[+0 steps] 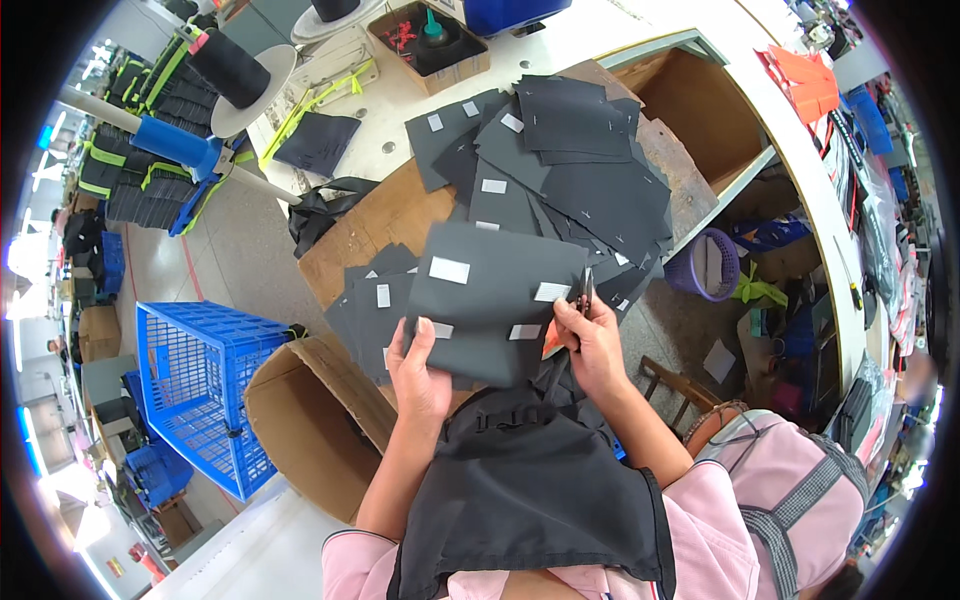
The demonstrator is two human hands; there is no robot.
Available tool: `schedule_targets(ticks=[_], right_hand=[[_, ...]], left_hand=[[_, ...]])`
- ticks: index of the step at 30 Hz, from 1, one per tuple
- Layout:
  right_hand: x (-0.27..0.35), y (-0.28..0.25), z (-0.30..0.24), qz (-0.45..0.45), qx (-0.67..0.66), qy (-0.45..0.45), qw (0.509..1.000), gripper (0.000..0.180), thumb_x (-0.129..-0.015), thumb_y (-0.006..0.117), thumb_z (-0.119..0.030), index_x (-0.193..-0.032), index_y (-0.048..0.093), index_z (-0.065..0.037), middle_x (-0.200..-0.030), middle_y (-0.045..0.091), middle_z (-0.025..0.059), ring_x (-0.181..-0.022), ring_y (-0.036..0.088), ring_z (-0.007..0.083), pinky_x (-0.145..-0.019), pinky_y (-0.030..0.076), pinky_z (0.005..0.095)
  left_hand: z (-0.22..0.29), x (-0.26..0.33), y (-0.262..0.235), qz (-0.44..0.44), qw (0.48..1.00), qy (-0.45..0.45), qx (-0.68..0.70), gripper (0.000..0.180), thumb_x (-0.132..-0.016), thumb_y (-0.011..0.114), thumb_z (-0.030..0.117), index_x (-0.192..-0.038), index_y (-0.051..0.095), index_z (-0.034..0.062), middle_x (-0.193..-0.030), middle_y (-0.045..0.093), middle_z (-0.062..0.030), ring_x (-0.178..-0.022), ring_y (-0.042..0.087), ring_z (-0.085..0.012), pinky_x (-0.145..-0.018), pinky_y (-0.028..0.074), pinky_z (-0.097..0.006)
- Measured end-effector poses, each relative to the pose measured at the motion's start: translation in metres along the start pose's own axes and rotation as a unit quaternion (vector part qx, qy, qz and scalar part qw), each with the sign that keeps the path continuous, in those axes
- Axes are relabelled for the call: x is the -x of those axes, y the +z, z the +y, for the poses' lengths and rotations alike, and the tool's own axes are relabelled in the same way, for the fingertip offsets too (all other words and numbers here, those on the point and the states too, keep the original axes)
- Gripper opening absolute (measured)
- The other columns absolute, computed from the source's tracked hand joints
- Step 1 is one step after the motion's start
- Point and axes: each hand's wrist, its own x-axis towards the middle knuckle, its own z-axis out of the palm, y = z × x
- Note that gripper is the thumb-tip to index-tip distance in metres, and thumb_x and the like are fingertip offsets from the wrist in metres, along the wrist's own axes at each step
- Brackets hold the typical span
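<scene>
A dark grey fabric panel [490, 290] with a white patch near each corner is held up in front of me. My left hand [421, 378] grips its lower left edge, the thumb lying on the front. On the other side, my right hand [597, 352] holds small dark thread snips [587, 287], blades pointing up, and its thumb and fingers also meet the panel's right edge. Behind the panel lies a loose pile of similar dark panels [600, 195], many with white patches. More panels [382, 300] are stacked at the left, partly hidden by the held one.
A wooden board [400, 212] lies under the panels. Left of me stand an open cardboard box [300, 430] and a blue plastic crate [205, 390]. Thread spools [230, 68] rise at the upper left. A purple basket [703, 265] stands below the table, and another person [800, 480] is close at right.
</scene>
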Motion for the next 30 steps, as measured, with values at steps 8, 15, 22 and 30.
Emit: schedule_targets(ticks=[8,15,22,30], right_hand=[[-0.017,-0.002,-0.012,0.047,0.085,-0.058,0.994,0.003,-0.088,0.059,-0.009,-0.085,0.058,-0.007,-0.061,0.045,-0.0075,-0.047,0.031,0.0012,-0.043,0.022,0.0194],[-0.029,-0.012,0.000,0.048,0.190,-0.151,0.969,0.018,-0.087,0.059,-0.007,-0.103,0.055,-0.001,-0.080,0.050,-0.0020,-0.065,0.043,0.0075,-0.063,0.038,0.0194],[0.016,0.016,-0.019,-0.016,0.474,-0.372,0.798,0.036,-0.071,0.067,0.001,-0.105,0.058,-0.005,-0.093,0.053,0.0104,-0.077,0.052,0.0205,-0.072,0.042,0.0332],[0.015,0.037,-0.018,-0.154,0.529,-0.446,0.705,0.035,-0.065,0.071,-0.003,-0.098,0.063,-0.008,-0.079,0.053,0.0058,-0.063,0.055,0.0234,-0.055,0.044,0.0334]], left_hand=[[0.009,0.002,-0.019,-0.156,0.980,-0.007,-0.120,0.035,-0.081,0.061,-0.003,-0.116,0.057,-0.0047,-0.105,0.063,-0.0070,-0.094,0.058,-0.0118,-0.086,0.043,-0.026],[0.013,0.007,-0.014,-0.142,0.979,-0.040,-0.142,0.034,-0.082,0.060,-0.005,-0.115,0.057,-0.0041,-0.105,0.064,-0.0069,-0.094,0.059,-0.0111,-0.086,0.046,-0.025],[0.014,0.010,-0.008,-0.120,0.980,-0.038,-0.156,0.029,-0.082,0.064,-0.001,-0.110,0.058,-0.0045,-0.101,0.064,-0.0096,-0.089,0.060,-0.0113,-0.081,0.048,-0.025],[0.020,0.020,0.001,-0.130,0.972,-0.043,-0.193,0.034,-0.082,0.065,0.001,-0.113,0.055,-0.0075,-0.101,0.064,-0.0106,-0.089,0.060,-0.0106,-0.081,0.048,-0.023]])
